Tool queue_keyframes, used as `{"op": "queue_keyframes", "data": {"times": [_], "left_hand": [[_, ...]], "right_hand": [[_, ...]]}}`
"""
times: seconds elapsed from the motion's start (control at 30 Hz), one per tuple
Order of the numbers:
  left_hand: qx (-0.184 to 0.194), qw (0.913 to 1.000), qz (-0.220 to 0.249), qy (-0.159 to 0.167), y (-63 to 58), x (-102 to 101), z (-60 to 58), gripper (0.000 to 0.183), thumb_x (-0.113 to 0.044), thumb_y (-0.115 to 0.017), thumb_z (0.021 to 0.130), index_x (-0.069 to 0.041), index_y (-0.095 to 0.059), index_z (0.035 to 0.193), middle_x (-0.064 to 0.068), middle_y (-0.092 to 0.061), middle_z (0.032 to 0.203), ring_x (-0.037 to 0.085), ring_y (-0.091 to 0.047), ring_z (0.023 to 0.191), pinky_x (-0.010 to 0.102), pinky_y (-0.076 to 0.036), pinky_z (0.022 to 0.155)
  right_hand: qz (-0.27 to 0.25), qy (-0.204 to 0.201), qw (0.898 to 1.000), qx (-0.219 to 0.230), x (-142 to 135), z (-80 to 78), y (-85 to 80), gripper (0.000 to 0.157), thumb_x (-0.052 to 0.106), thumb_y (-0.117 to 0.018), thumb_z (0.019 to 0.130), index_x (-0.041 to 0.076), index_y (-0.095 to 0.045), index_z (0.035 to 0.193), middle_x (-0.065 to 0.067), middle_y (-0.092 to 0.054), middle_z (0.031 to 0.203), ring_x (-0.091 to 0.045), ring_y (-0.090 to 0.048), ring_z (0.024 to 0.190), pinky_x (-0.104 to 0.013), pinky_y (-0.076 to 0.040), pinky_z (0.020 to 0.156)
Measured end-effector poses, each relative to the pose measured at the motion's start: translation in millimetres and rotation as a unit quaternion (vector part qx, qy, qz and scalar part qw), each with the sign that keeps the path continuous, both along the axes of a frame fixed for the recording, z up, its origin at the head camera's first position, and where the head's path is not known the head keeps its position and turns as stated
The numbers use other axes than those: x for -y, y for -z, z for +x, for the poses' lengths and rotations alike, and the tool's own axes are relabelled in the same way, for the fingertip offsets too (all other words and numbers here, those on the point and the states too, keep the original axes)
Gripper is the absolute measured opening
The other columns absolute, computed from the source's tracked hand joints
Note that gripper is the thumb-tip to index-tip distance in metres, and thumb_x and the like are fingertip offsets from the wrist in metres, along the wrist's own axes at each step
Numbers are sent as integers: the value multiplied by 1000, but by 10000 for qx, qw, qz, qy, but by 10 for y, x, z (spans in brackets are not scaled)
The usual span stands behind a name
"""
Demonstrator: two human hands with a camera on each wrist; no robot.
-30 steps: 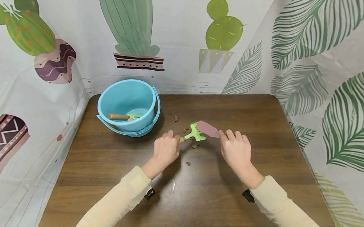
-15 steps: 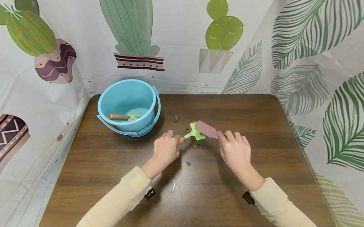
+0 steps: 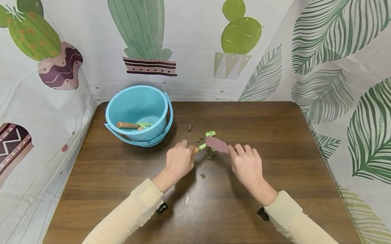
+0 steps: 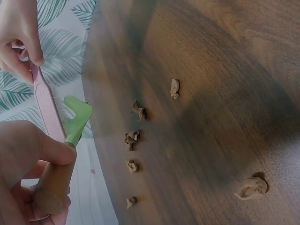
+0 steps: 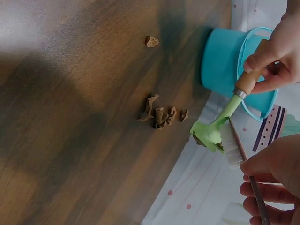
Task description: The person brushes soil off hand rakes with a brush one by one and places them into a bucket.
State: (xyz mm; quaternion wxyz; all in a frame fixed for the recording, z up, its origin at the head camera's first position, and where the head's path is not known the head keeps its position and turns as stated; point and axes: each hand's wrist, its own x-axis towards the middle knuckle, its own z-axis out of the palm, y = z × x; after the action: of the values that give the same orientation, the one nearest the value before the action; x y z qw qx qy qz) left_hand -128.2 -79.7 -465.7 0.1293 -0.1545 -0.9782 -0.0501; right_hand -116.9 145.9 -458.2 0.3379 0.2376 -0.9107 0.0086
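Observation:
My left hand (image 3: pixel 179 158) grips the wooden handle of a small green garden rake (image 5: pixel 208 133), its head above the table. Brown clumps cling to the underside of the head in the right wrist view. My right hand (image 3: pixel 247 164) pinches the pink handle of a brush (image 3: pixel 216 144). In the right wrist view, the brush's white bristles (image 5: pixel 230 145) lie right at the rake head. From the head view the brush covers much of that head. Several brown crumbs (image 5: pixel 160 117) of dirt-like material are scattered on the table below.
At the back left of the brown wooden table (image 3: pixel 264 125) stands a light blue bucket (image 3: pixel 137 106) with its handle lowered. Inside it lies another wooden-handled tool (image 3: pixel 127 125) with a green end. A printed cloth (image 3: pixel 199 45) hangs behind the table.
My right hand has moved left and slightly down, drawing the brush across the rake head, which it now covers more. The left hand and rake have hardly moved.

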Motion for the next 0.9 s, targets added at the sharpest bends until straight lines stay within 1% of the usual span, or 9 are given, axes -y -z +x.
{"op": "queue_keyframes", "data": {"times": [0.1, 0.23, 0.4, 0.53, 0.77, 0.9], "left_hand": [[-15, 10000, -42, 3, -3, 6, 5, 13, -20, -72, 67, -15, -65, 76, 3, -47, 67, 20, -51, 59, 32, -36, 38], [-2, 10000, -51, 3, -3, 15, 7, 13, -20, -72, 67, -15, -65, 76, 3, -47, 67, 20, -51, 59, 32, -36, 38], [22, 10000, -2, -6, 1, 22, 3, 10, -19, -71, 67, -15, -65, 74, 3, -47, 67, 20, -51, 58, 33, -36, 38], [-27, 10000, -16, -19, 3, 26, -7, 9, -18, -70, 67, -15, -66, 75, 3, -47, 67, 20, -51, 58, 33, -36, 38], [-210, 9998, 25, -66, 23, 56, -6, 4, -15, -68, 69, -13, -66, 72, 3, -45, 64, 21, -50, 56, 33, -36, 37], [-201, 9998, 29, -65, 41, 65, 2, 5, -16, -68, 70, -13, -66, 73, 3, -45, 64, 20, -50, 56, 33, -36, 37]], "right_hand": [[37, -2, 10000, 3, -6, -5, 16, 19, 9, -54, 85, 6, -72, 93, -8, -62, 77, -28, -52, 59, -33, -35, 46], [145, 23, 9999, -72, -10, -13, 21, 17, 9, -57, 84, 6, -72, 91, -8, -62, 76, -28, -52, 59, -32, -34, 46], [214, 60, 9996, -197, -26, -23, 0, 16, 7, -61, 79, 6, -72, 91, -8, -62, 77, -28, -53, 61, -33, -34, 47], [207, 105, 9995, -228, -68, -27, -34, 18, 4, -62, 77, 5, -72, 92, -8, -62, 78, -28, -53, 61, -33, -35, 48], [14, 318, 9992, -225, -170, -46, -80, 16, 9, -58, 84, 5, -72, 92, -9, -63, 77, -30, -53, 59, -37, -38, 49], [-203, 340, 9984, -392, -207, -62, -83, 14, 11, -61, 83, 6, -72, 89, -9, -62, 74, -30, -53, 58, -38, -39, 48]]}}
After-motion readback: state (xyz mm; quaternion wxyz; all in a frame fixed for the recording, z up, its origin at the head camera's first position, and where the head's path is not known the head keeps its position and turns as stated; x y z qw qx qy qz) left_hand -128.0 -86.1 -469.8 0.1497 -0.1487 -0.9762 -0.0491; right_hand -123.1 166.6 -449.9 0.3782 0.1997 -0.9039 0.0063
